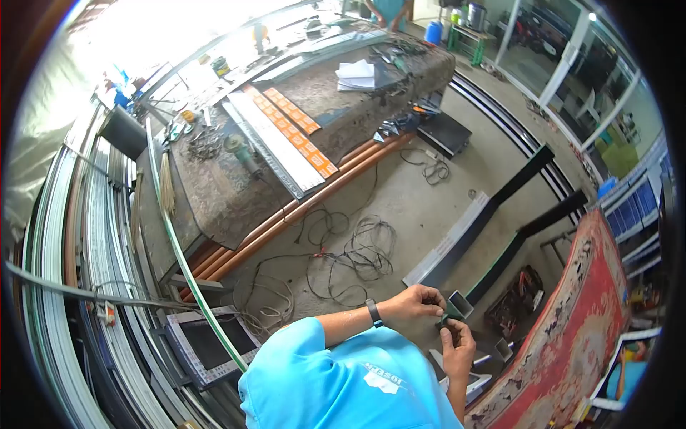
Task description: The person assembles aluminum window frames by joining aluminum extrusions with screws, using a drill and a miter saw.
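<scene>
My left hand (414, 303), with a dark band at its wrist, has its fingers closed beside the open end of a dark rectangular tube (461, 304). Just below it, my right hand (457, 344) is raised with bent fingers pinched together. Between the two hands is a small dark green piece (444, 319), whose shape is hard to make out. Both hands appear to touch it. Another square tube end (504, 349) shows to the right of my right hand.
A cluttered workbench (200, 179) carries orange-and-white strips (293, 132) and a grinder (239, 149). Cables (364, 250) lie on the floor. Long metal profiles (93, 236) line the left; a red patterned cloth (564, 336) is at right. Another person (389, 11) stands beyond the bench.
</scene>
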`<state>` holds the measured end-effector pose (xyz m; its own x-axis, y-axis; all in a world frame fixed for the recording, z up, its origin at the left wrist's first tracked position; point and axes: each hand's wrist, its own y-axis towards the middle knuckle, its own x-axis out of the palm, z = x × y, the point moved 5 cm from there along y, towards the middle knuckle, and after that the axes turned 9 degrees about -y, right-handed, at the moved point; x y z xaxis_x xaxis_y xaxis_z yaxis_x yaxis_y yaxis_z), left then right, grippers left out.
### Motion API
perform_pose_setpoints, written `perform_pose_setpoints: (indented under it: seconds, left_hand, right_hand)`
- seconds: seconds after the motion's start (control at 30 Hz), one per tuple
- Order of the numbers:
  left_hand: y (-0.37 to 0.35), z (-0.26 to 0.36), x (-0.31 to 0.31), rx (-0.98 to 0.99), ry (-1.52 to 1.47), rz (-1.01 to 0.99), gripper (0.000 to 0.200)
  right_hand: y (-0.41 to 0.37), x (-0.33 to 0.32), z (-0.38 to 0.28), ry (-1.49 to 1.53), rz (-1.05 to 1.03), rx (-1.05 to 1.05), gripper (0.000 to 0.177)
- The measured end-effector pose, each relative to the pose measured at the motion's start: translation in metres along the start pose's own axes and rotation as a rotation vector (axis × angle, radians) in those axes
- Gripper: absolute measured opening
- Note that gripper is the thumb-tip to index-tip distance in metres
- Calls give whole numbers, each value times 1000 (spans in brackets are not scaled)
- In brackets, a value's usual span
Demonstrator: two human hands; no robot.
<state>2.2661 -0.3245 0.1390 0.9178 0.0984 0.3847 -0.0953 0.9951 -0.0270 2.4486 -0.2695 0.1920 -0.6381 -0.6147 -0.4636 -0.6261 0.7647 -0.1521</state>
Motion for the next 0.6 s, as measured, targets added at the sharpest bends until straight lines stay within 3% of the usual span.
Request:
perform_pose_setpoints:
  seconds: [0.2,0.3,0.37,0.4,0.43,0.5,0.6]
  left_hand:
    - [30,-13,55,-97,-30,-264,10]
    - [42,-24,91,-47,86,-410,13]
    - [45,-15,123,-133,287,-425,18]
    - [44,-27,136,-183,220,-448,22]
    - [45,-37,147,-200,213,-441,23]
    - [42,-54,171,-444,160,-465,18]
    - [38,-88,224,-553,1,-617,16]
  right_hand:
    - [-34,-24,28,140,192,177,16]
    - [-68,-43,48,78,269,251,14]
    - [-88,-59,37,192,374,218,18]
    - [-105,-69,40,190,421,321,22]
    - [-125,-73,58,191,505,288,25]
    - [-172,-90,70,229,762,303,32]
    - [-255,-129,89,248,1039,361,35]
